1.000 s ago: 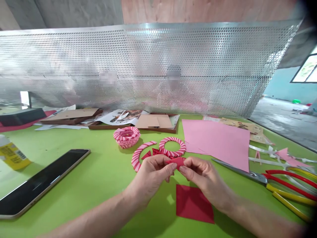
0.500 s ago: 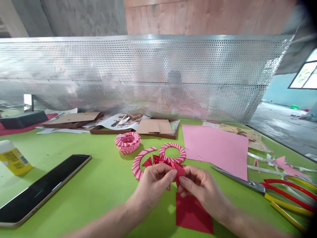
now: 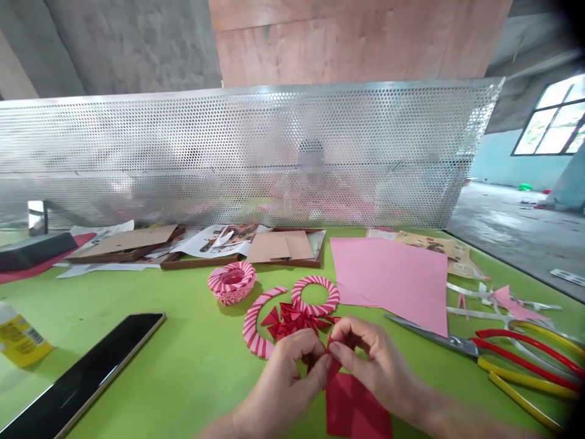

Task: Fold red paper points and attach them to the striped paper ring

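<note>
"So, what does the head camera show the hands doing?"

"The left hand (image 3: 281, 393) and the right hand (image 3: 379, 366) are both closed in a pinch on a small folded piece of red paper (image 3: 334, 360), which sits between them, just above a red paper square (image 3: 356, 408)."

"How would that piece handle?"

"It looks very light, crisp along its creases yet easily crumpled, so the folded edges seem the safest place to hold it."

"What else lies close by?"

"A cluster of folded red paper points (image 3: 292, 320) sits just beyond the left hand, beside a pink-striped paper arc (image 3: 253, 329) and a striped paper ring (image 3: 315, 281). Red-and-yellow-handled scissors (image 3: 479, 353) lie right of the right hand on the green table (image 3: 159, 292)."
</note>
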